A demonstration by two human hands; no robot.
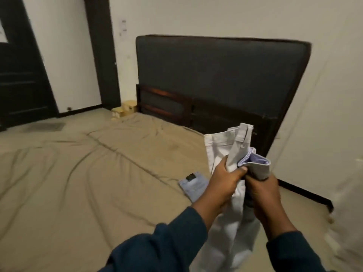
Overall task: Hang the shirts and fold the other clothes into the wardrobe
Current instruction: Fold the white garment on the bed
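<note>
Both hands (222,183) (263,191) grip pale trousers (231,150) above bed (78,173).

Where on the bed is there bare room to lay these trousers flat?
The tan sheet lies bare left of the folded jeans, across to the far edge. It is crowded by the headboard, where both hands hold the pale trousers.

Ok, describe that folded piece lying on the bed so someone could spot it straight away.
Start at the dark headboard, then come down the tan bed sheet toward the hands. The folded pale blue jeans lie flat there, just beyond the left hand. Unlike the white trousers held up, they carry a dark waistband patch.
</note>
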